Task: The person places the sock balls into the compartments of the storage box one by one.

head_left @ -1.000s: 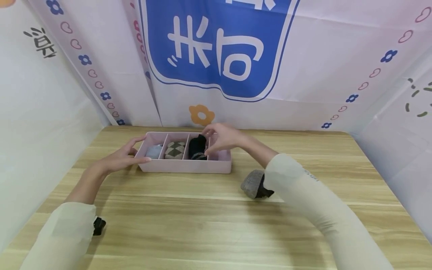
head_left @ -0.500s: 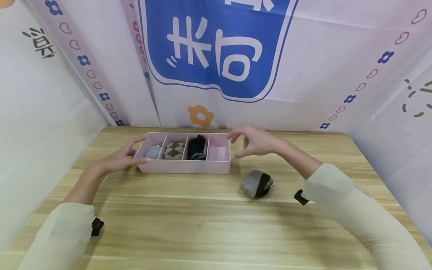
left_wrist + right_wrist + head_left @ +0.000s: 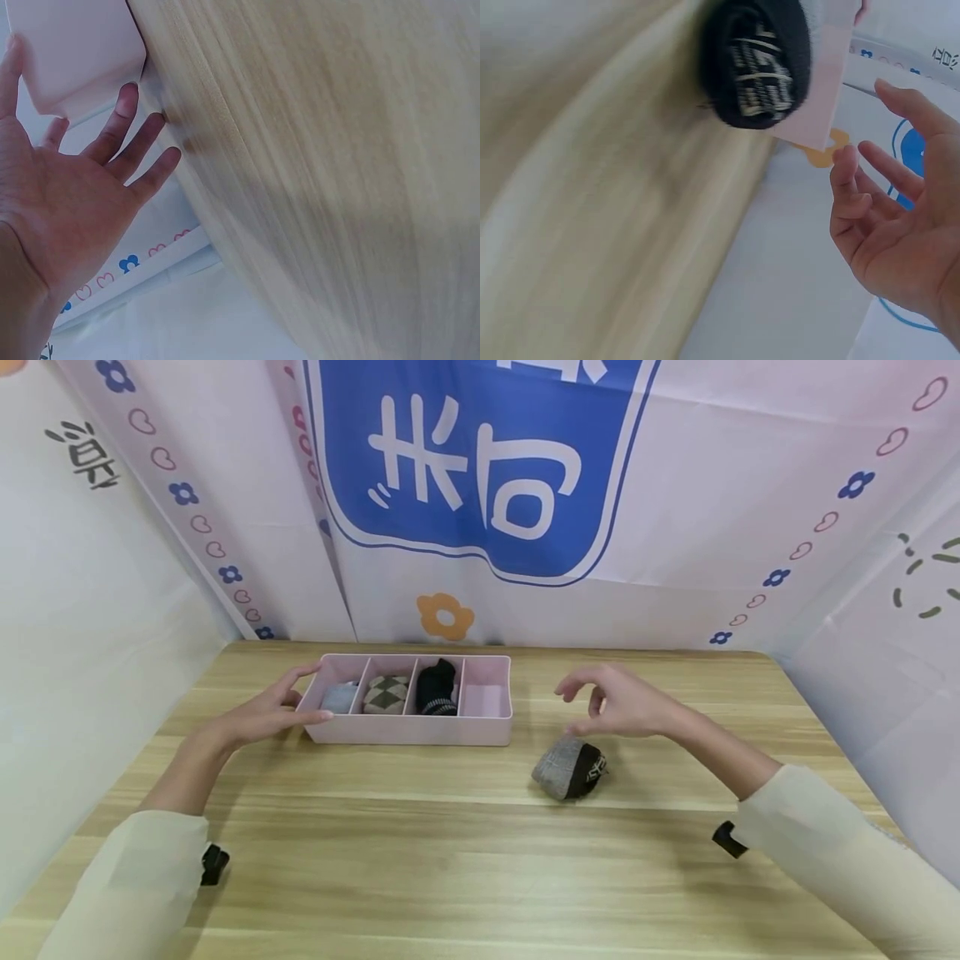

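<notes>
A pale pink box (image 3: 408,731) with dividers stands at the back of the table. My left hand (image 3: 262,710) holds its left end, thumb at the front rim and forefinger at the back corner; the other fingers spread loosely in the left wrist view. Light blue fabric (image 3: 341,697), a folded argyle sock (image 3: 387,695) and a black sock (image 3: 437,689) fill three compartments; the rightmost is bare. My right hand (image 3: 618,702), fingers loosely bent around nothing, hovers just behind a rolled grey and black sock (image 3: 558,768). That sock's patterned black end (image 3: 757,71) faces the right wrist camera.
The wood-grain table (image 3: 450,860) ends at the white printed cloth (image 3: 637,610) behind and at both sides. Black wrist straps show under both cuffs, the left one (image 3: 214,865) and the right one (image 3: 729,840).
My right hand has left the black sock in the third compartment and moved right, out of the box, to above the grey and black sock. The left hand stays on the box.
</notes>
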Available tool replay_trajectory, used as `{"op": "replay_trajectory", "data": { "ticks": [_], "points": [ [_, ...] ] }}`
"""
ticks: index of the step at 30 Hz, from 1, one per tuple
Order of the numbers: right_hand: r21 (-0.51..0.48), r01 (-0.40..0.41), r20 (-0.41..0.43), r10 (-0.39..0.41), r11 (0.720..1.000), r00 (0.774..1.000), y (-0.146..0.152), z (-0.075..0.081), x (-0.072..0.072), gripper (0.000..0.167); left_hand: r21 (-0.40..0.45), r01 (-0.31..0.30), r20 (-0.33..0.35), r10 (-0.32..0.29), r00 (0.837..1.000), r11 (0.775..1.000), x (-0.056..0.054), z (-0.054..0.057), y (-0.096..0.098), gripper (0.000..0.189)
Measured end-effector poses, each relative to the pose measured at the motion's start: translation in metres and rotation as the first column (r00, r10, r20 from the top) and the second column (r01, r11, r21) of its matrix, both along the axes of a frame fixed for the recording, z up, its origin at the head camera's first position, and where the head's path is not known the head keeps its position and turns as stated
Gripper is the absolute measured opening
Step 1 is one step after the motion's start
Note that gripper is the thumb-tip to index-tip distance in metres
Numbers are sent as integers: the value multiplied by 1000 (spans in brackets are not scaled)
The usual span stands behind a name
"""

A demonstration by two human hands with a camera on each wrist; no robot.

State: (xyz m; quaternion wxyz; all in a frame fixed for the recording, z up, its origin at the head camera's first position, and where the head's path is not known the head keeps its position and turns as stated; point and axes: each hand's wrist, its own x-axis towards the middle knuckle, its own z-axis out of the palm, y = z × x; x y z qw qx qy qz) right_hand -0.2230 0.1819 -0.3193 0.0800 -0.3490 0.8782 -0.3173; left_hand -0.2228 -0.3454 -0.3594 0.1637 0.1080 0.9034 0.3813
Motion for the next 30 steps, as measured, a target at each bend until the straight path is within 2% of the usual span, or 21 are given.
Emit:
{"op": "replay_trajectory", "data": {
  "ticks": [5,9,12,18,23,30],
  "points": [
    [-36,16,50,-14,999,999,11,-18,13,49,-5,-1,-1,1,1000,1000,0,1,1,96],
    [14,73,98,-74,997,992,13,-30,27,59,-6,1,-1,-1,1000,1000,1,1,1,96],
    [71,113,57,-117,991,991,11,-38,36,67,-3,1,2,-1,1000,1000,1,1,0,96],
    [89,127,-80,-120,988,989,4,-51,46,84,-1,-2,3,2,1000,1000,1,1,0,96],
    [77,135,-115,-126,988,985,0,-59,47,91,-1,-2,2,2,1000,1000,1,2,1,96],
    [34,127,-124,-122,991,985,1,-63,46,85,-1,1,1,-1,1000,1000,1,2,0,96]
  ]
}}
